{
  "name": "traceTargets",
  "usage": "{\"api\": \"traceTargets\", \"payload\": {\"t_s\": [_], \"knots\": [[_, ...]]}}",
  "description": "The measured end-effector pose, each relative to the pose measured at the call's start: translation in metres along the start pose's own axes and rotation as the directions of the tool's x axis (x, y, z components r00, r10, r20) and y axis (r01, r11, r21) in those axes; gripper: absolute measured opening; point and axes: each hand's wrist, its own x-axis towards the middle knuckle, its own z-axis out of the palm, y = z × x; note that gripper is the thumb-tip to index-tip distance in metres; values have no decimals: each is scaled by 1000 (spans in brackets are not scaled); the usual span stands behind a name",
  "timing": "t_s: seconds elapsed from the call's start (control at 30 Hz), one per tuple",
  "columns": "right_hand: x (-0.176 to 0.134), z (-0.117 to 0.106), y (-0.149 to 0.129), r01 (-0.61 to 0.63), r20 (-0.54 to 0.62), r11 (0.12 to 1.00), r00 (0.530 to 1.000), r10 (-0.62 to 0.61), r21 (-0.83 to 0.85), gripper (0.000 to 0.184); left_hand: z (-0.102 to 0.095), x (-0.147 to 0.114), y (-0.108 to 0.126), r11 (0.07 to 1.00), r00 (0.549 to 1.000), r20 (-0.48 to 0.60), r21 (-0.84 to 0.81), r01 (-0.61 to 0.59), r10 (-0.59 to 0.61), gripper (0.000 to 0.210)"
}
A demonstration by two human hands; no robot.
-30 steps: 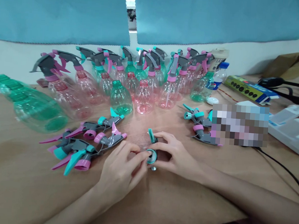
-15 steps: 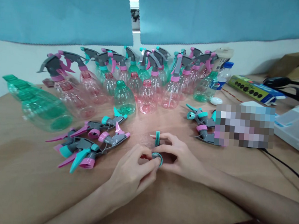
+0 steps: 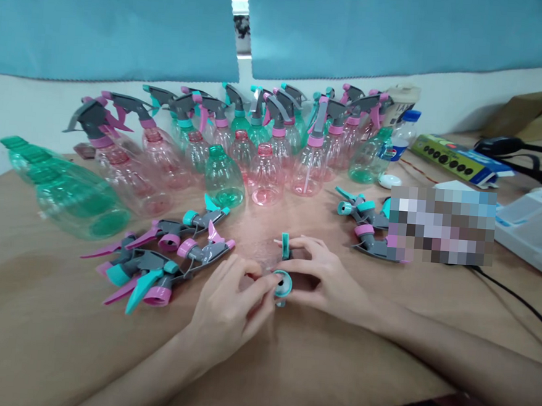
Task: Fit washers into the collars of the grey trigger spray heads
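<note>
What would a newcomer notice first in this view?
Probably the crowd of pink and green bottles mostly across the back of the table, many topped with gray spray heads. Next, front and center, the right hand holds a turquoise-collared spray head, with the left hand at its collar. Loose spray heads lie heaped left of the hands.

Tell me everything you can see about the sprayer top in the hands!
The sprayer top looks like plastic, teal and dark grey. Its round teal collar opens toward the camera, showing a pale inside with a dark spot. A teal piece, maybe the trigger, sticks up beyond it. The right hand grips it; the left hand has fingertips at the collar's edge. Fingers hide the rest.
</note>
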Motion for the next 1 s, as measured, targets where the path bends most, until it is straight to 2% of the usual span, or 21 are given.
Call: {"api": "traceTargets", "payload": {"t_s": [0.13, 0.3, 0.43, 0.67, 1.0], "knots": [[-1, 1, 0, 14, 2, 1000, 1000, -14, -3, 25, 2, 0, -1, 988, 999, 49, -152, -8, 16, 18], [0, 1, 0, 43, 13, 999, 999, -42, -20, 23, 0, 3, 2, 995, 995, 100, -90, 33, -24, 12], [1, -1, -1, 64, 36, 997, 997, -63, -35, 25, 1, 2, 9, 994, 994, 72, -66, 87, -82, 11], [1, -2, -3, 81, 50, 994, 996, -78, -70, 24, 2, 1, 9, 998, 996, 51, -15, 68, -68, 8], [1, -2, -3, 93, 55, 992, 995, -89, -82, 23, -1, 7, 10, 992, 988, 135, -94, 83, -69, 1]]}}
